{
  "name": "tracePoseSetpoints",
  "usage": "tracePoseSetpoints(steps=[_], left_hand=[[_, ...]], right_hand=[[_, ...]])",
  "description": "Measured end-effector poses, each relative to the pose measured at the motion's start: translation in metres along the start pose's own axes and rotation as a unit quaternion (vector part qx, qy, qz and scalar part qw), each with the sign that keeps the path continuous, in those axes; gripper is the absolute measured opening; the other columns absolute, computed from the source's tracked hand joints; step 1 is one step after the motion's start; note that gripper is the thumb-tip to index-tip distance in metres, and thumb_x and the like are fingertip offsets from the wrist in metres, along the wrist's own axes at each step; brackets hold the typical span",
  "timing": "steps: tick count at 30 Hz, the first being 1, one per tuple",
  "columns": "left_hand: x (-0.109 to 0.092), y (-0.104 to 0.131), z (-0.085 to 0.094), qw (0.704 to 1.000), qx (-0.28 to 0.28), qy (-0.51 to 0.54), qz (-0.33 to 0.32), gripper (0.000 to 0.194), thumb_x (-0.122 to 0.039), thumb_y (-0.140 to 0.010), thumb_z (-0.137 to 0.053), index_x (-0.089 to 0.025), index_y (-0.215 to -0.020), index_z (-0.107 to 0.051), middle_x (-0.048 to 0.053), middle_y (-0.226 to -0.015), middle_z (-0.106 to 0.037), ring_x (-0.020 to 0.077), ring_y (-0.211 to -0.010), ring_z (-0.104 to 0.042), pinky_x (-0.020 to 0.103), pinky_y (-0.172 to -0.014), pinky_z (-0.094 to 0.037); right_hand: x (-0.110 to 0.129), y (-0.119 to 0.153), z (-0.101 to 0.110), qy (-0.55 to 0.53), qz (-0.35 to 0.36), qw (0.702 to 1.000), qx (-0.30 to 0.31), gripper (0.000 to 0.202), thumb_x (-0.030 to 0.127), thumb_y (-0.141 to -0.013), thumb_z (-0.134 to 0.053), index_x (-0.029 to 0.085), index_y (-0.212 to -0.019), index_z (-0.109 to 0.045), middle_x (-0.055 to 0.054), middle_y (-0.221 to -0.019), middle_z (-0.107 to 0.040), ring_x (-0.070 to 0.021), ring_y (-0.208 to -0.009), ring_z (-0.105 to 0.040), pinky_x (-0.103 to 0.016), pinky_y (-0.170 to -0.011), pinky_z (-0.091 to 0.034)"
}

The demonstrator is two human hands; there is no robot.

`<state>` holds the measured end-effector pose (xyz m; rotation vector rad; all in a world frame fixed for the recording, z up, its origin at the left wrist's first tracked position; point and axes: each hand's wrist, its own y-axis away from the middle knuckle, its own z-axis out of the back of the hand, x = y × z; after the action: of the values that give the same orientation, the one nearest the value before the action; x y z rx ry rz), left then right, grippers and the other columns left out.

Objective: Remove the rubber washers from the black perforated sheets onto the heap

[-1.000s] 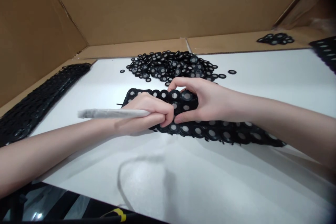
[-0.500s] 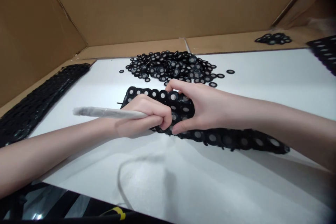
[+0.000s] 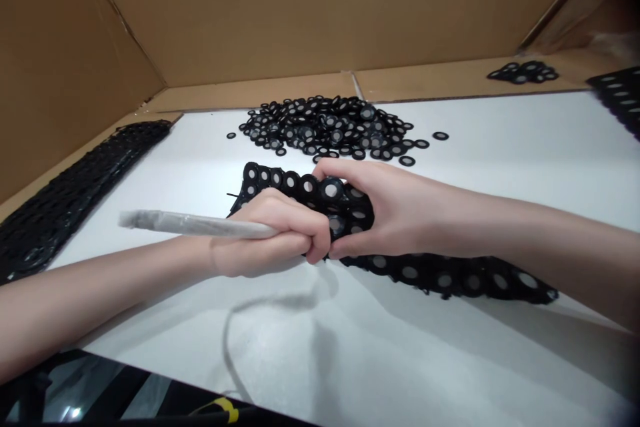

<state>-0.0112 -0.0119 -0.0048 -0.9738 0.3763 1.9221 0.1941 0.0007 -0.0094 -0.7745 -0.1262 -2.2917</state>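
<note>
My left hand (image 3: 275,230) is closed around a white pen-like tool (image 3: 195,223) whose thick, wrapped-looking end points left; its tip is hidden by my fingers. A black sheet (image 3: 445,277) of joined rings with pale round centres lies under both hands and stretches toward the right. My right hand (image 3: 385,210) grips the bent-up middle of the sheet between thumb and fingers, its thumb close to my left fingertips. The sheet's far-left corner (image 3: 251,174) shows beyond my left hand. A thin black strand (image 3: 232,195) sticks out beside it.
Behind my hands a heap of loose black rings (image 3: 330,125) spreads over the white board (image 3: 200,147). Stacked black sheets (image 3: 85,187) lie at left, another perforated sheet (image 3: 620,97) at far right. A small ring pile (image 3: 525,71) rests near the cardboard wall (image 3: 325,13).
My hands have shifted slightly downward with the sheet. The tool's wrapped end has swung left and a little lower. The sheet's right-hand part also sits lower.
</note>
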Motion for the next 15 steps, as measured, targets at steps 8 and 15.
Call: tracePoseSetpoints(steps=[8,15], left_hand=[[-0.002,-0.0031,0.0038,0.997,0.069,0.011,0.012,0.024,-0.013,-0.077,-0.036,-0.017,-0.058,-0.049,-0.001,-0.054,-0.052,0.0091,-0.048,-0.043,0.022,-0.051,-0.038],[-0.0003,-0.0014,0.0031,0.995,0.095,0.02,0.013,0.024,-0.009,-0.078,-0.038,-0.015,-0.063,-0.055,0.001,-0.06,-0.057,0.0095,-0.055,-0.046,0.022,-0.057,-0.04]], right_hand=[[0.0067,-0.0015,0.0035,-0.012,0.005,1.0,0.029,0.041,0.035,-0.064,-0.074,0.026,-0.099,-0.055,-0.001,-0.09,-0.065,-0.0205,-0.075,-0.059,-0.029,-0.058,-0.044],[0.0019,-0.0019,0.0032,0.004,0.009,1.0,0.025,0.056,0.041,-0.062,-0.074,0.024,-0.112,-0.054,-0.004,-0.106,-0.063,-0.0263,-0.093,-0.06,-0.033,-0.072,-0.048]])
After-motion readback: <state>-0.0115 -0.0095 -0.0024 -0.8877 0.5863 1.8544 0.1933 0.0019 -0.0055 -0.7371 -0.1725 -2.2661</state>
